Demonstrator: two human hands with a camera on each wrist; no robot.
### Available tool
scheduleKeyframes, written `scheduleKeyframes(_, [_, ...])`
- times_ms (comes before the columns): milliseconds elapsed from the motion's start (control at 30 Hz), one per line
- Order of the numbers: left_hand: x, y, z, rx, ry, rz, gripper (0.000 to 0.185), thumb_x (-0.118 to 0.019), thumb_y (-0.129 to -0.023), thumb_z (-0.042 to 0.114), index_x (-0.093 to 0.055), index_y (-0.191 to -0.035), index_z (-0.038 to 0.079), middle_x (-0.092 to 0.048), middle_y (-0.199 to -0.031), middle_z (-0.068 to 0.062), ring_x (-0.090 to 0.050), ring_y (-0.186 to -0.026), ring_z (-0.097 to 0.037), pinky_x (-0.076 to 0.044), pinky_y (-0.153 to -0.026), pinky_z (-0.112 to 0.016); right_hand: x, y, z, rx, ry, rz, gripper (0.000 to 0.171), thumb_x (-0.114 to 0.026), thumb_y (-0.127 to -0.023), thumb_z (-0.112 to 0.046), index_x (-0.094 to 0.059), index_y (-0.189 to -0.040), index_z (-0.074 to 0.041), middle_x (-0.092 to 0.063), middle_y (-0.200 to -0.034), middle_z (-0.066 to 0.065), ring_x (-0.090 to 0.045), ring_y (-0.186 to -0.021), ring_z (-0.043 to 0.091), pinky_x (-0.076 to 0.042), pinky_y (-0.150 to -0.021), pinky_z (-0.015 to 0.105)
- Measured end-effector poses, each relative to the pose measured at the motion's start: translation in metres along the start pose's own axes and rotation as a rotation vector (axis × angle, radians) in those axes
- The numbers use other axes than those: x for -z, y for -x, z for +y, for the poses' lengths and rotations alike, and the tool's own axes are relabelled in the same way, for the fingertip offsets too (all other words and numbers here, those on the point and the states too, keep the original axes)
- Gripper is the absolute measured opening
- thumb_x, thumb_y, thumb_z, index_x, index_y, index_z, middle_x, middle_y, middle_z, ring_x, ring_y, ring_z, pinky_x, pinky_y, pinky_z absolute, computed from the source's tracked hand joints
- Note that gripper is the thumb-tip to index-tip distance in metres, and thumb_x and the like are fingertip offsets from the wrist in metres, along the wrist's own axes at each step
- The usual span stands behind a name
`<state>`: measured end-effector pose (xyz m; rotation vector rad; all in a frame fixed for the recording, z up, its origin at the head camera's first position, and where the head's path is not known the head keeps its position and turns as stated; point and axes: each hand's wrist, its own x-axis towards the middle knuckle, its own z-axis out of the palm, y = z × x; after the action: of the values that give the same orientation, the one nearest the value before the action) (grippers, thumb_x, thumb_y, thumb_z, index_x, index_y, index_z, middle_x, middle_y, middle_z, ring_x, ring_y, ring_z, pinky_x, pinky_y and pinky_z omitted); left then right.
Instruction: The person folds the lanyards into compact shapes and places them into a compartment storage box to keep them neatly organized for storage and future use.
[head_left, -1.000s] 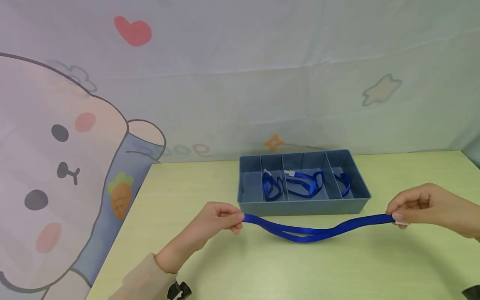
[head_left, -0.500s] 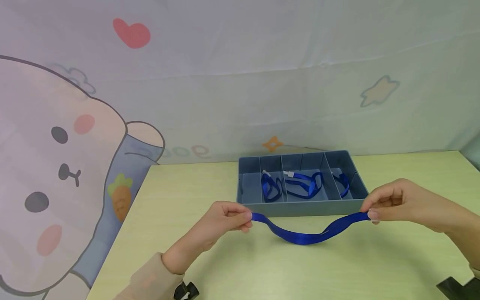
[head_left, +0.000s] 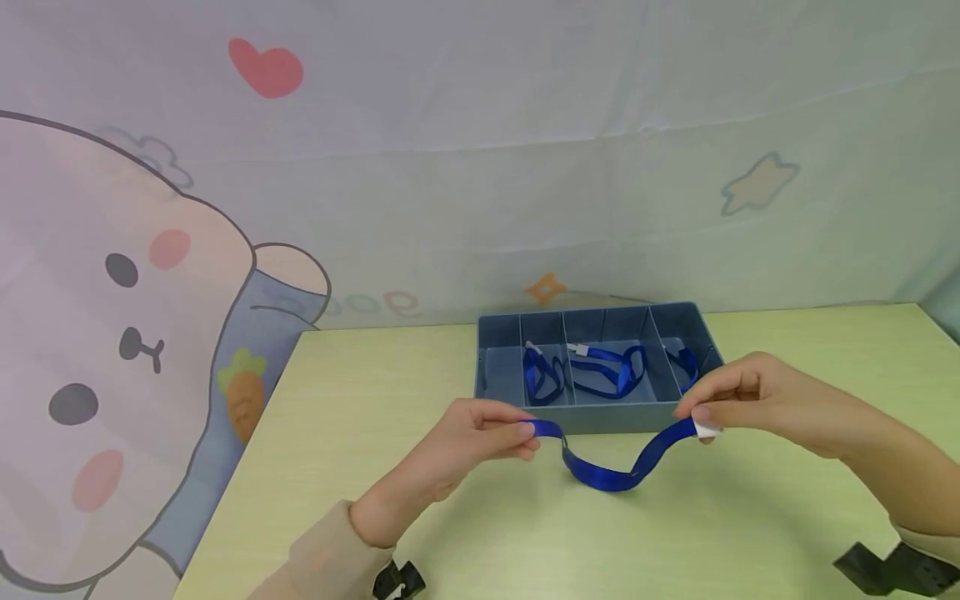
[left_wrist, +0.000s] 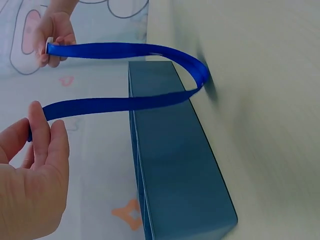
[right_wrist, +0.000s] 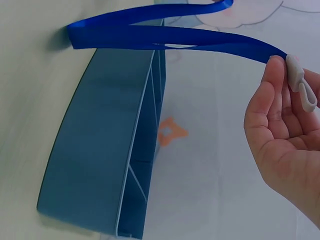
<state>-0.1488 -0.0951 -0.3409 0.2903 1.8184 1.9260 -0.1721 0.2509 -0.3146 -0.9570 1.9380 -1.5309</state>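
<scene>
A blue lanyard (head_left: 603, 477) hangs in a sagging curve between my two hands, in front of the divided box. My left hand (head_left: 480, 437) pinches one end between thumb and fingers. With thumb and fingers my right hand (head_left: 757, 404) pinches the other end, where a white plastic clip (right_wrist: 295, 74) sticks out, clearest in the right wrist view. In the left wrist view the lanyard (left_wrist: 115, 103) bends in a U, its two sides apart. More blue lanyards (head_left: 626, 371) lie in compartments of the box, some with white clips showing.
The blue-grey box (head_left: 585, 419) with upright dividers stands at the back of the pale yellow-green table (head_left: 360, 375). Its leftmost compartment shows a bare floor. Behind the table hangs a printed cloth (head_left: 480, 200) with a cartoon bear.
My right hand has moved well to the left and my left hand slightly to the right. The lanyard between them has gone from nearly stretched to a deep sag.
</scene>
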Motion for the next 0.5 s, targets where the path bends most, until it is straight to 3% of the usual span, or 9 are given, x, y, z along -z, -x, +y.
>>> scheduleKeyframes(300, [-0.015, -0.01, -0.001, -0.001, 0.009, -0.049, 0.026, -0.06, -0.088, -0.001, -0.058, -0.108, -0.018, -0.069, -0.089, -0.017, -0.067, -0.076, -0.012, -0.052, -0.082, -0.037, -0.014, -0.021, -0.007, 0.012, -0.029, -0.053, 0.026, -0.046, -0.095, 0.003, -0.066, -0.109, -0.006, -0.065, -0.086, -0.002, -0.059, -0.078, 0.017, -0.052, -0.073, 0.031])
scheduleKeyframes(500, [-0.023, -0.016, -0.003, 0.007, -0.004, -0.071, 0.025, -0.06, -0.089, 0.002, -0.06, -0.108, -0.015, -0.069, -0.092, -0.018, -0.068, -0.078, -0.013, -0.052, -0.083, -0.036, -0.025, -0.036, -0.012, -0.04, -0.025, -0.045, 0.019, -0.05, -0.095, -0.003, -0.063, -0.109, 0.001, -0.065, -0.088, 0.001, -0.058, -0.078, 0.017, -0.052, -0.073, 0.032])
